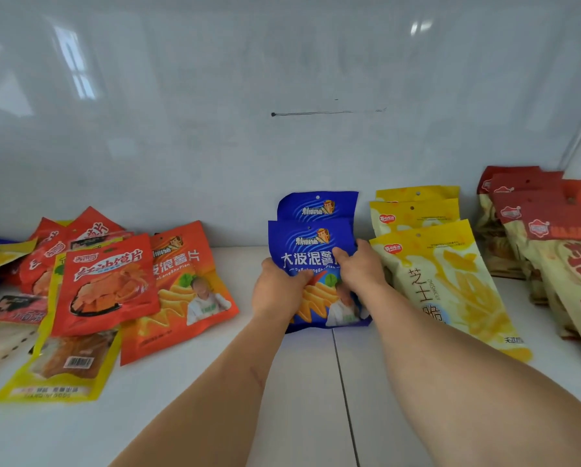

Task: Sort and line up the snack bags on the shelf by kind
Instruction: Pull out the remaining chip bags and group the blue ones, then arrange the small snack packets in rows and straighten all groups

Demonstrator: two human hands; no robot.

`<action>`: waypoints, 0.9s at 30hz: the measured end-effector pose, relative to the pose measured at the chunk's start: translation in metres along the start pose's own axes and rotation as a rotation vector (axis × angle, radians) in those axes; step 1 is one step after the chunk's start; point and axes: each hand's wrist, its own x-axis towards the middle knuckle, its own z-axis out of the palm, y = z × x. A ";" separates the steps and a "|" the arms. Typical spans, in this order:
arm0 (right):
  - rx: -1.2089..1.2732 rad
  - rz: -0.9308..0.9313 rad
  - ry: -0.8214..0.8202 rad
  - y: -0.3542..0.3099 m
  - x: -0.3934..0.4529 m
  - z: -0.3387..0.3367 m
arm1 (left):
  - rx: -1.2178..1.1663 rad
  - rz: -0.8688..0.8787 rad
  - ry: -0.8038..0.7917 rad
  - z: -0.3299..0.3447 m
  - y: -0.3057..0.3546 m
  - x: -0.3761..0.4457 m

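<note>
Two blue chip bags stand one behind the other against the back wall at the shelf's middle. My left hand (277, 291) grips the left side of the front blue bag (311, 251), and my right hand (358, 269) pinches its right side. The rear blue bag (317, 205) shows above it. Right of them leans a row of three yellow bags (450, 274), then several red-topped beige bags (545, 237). On the left lies a loose pile: an orange chip bag (181, 288), a red bag (105, 284), a yellow bag (63, 365).
The white shelf board (215, 399) has a seam running front to back under the blue bags. A glossy white back wall (282, 146) carries a dark pen line. More red and yellow bags lie at the far left edge.
</note>
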 end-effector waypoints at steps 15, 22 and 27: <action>-0.456 -0.256 -0.027 -0.014 -0.023 0.007 | 0.436 0.148 0.183 -0.050 0.000 -0.031; -0.622 -0.478 -0.092 -0.028 -0.045 0.032 | 0.876 0.325 0.273 -0.108 -0.026 -0.042; -0.431 -0.383 -0.067 -0.043 -0.050 0.031 | 0.870 0.360 0.288 -0.158 -0.051 -0.043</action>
